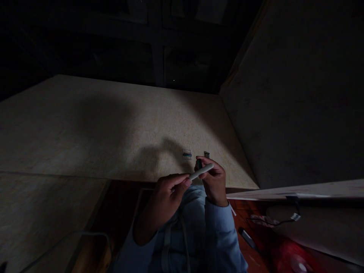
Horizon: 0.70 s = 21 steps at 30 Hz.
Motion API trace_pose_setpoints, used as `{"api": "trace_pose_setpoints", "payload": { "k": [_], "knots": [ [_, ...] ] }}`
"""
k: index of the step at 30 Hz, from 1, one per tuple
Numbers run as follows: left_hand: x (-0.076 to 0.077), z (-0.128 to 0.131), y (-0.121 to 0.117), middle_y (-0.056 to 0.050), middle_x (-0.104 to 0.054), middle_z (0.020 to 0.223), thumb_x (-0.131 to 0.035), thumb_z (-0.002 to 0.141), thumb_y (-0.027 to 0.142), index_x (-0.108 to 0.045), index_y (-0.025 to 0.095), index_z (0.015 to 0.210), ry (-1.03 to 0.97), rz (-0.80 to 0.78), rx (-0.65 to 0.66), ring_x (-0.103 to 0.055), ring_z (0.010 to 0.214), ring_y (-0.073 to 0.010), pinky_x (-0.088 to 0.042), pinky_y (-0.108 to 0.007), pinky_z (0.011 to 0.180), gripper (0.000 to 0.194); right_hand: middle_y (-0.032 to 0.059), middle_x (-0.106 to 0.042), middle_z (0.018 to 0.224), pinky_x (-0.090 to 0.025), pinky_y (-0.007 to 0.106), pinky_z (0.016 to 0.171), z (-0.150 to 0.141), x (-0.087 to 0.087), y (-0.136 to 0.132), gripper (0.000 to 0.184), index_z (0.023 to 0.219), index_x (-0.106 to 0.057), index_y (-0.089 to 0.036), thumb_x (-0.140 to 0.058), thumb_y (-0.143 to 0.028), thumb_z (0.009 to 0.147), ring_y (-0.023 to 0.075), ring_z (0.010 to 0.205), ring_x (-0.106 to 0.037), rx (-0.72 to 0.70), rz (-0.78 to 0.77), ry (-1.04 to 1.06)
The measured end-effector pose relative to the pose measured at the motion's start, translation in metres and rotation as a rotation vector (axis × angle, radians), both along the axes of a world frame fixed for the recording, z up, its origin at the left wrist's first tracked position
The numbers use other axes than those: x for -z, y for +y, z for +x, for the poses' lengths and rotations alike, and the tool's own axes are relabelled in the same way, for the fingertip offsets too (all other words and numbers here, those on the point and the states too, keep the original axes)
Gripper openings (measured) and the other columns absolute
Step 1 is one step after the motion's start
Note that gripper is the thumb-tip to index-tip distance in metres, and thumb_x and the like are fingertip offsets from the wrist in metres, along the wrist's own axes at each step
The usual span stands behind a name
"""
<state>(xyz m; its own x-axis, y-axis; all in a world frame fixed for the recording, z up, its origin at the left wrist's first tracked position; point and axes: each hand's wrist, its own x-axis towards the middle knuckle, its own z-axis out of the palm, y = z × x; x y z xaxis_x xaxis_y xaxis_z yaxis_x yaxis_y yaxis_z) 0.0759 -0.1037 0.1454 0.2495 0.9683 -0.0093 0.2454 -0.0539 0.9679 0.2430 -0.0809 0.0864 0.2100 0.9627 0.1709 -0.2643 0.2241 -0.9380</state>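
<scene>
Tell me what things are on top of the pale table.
On the pale table are a clear item with a blue-green strip and, beyond the right hand, a metallic-looking object. The hand hides that object's near end.

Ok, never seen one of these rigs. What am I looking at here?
There is no robot: these are a person's bare hands, seen in one picture from a camera worn on the head, looking forward and down. The lighting is dim.

The left hand holds one end of a pale rod in its fingers. The right hand has a small dark piece between its fingers; the rod's far end crosses in front of that hand, and I can't tell whether they touch.

Just beyond the hands, on the light tabletop, lie a small clear item with a blue-green stripe and, to its right, a small dark item, too dim to identify.
</scene>
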Motion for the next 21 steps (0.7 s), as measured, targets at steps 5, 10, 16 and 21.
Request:
{"api": "trace_pose_setpoints", "payload": {
  "k": [5, 10, 16, 21],
  "knots": [
    [0.0, -0.003, -0.002, -0.006, -0.074, 0.076, -0.056, 0.093, 0.044, -0.08, 0.017, 0.1, 0.016, -0.008, 0.046, -0.063, 0.068, -0.0164, -0.049, -0.024, 0.065, 0.038, -0.0015, -0.062, 0.071, -0.044, 0.025, 0.06, 0.006, 0.007, -0.002, 0.049, 0.102, -0.08, -0.025, -0.091, -0.051, 0.061, 0.0122, 0.063, -0.051, -0.023, 0.002, 0.051],
    [-0.002, -0.006, 0.001, 0.001, -0.056, 0.059, -0.052, 0.095, 0.051, -0.078, 0.014, 0.094, -0.047, -0.04, 0.066, -0.05, 0.056, -0.0118, -0.04, -0.021, 0.052, 0.045, -0.0004, -0.065, 0.071, -0.046, 0.024, 0.056, 0.004, -0.002, -0.003, 0.051, 0.097, -0.081, -0.027, -0.092, -0.056, 0.056, 0.013, 0.062, -0.054, -0.044, -0.014, 0.143],
    [-0.001, -0.006, 0.003, 0.0, -0.059, 0.06, -0.053, 0.094, 0.049, -0.077, 0.015, 0.087, 0.035, -0.002, 0.035, -0.051, 0.057, -0.0124, -0.042, -0.022, 0.055, 0.042, 0.0007, -0.067, 0.073, -0.045, 0.025, 0.055, 0.004, -0.006, -0.003, 0.053, 0.097, -0.081, -0.027, -0.092, -0.058, 0.055, 0.013, 0.061, -0.052, 0.013, 0.004, 0.183],
    [0.002, -0.006, 0.0, -0.003, -0.068, 0.066, -0.059, 0.092, 0.045, -0.08, 0.017, 0.097, 0.062, 0.02, 0.05, -0.058, 0.061, -0.0149, -0.046, -0.023, 0.057, 0.036, 0.0001, -0.063, 0.072, -0.044, 0.029, 0.061, 0.005, -0.003, -0.003, 0.053, 0.098, -0.078, -0.027, -0.09, -0.06, 0.059, 0.014, 0.064, -0.051, 0.029, 0.038, 0.216]
  ]
}}
